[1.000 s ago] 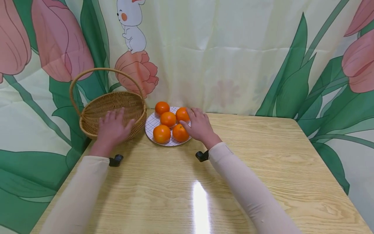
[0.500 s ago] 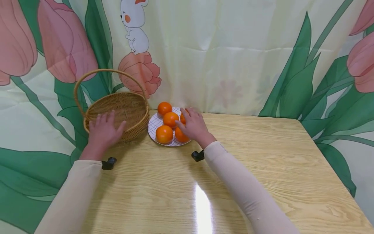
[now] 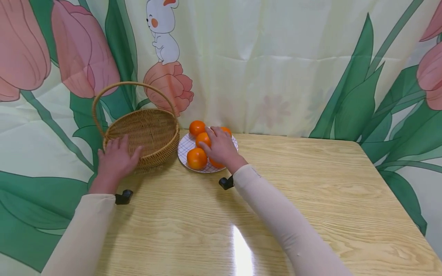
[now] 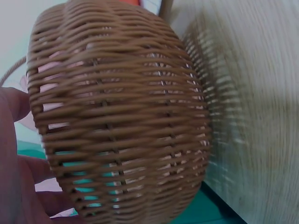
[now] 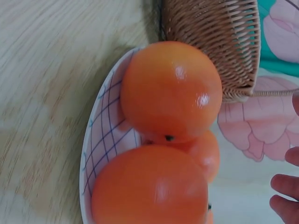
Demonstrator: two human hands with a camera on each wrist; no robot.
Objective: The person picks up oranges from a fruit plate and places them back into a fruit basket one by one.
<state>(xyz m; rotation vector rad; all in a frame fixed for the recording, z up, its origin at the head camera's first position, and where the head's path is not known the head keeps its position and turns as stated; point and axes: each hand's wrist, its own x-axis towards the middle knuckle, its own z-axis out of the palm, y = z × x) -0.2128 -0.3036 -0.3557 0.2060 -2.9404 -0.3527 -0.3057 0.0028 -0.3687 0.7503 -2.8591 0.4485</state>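
My left hand [image 3: 115, 159] is at the front left rim of a brown wicker basket [image 3: 164, 153] with a tall arched handle, fingers spread. In the left wrist view the thumb and fingertips reach the rim of the woven basket [image 4: 121, 112]. My right hand [image 3: 221, 146] hovers over a round white plate [image 3: 185, 145] with a blue grid pattern, fingers spread. Several oranges sit on the plate, among them a front left orange [image 3: 197, 158] and a back left orange [image 3: 197, 128]; the hand partly hides those on the right. Seen from the right wrist, the fingers are apart from the nearest oranges [image 5: 170, 91].
Both things stand near the back edge of a light wooden table [image 3: 310, 191], the basket just left of the plate. Behind hangs a curtain [image 3: 269, 69] printed with tulips and a white rabbit. A bright light reflection lies on the tabletop's front middle.
My left hand has moved left and slightly down along the basket's rim. The right hand has moved left, further over the oranges. The head view has shifted slightly.
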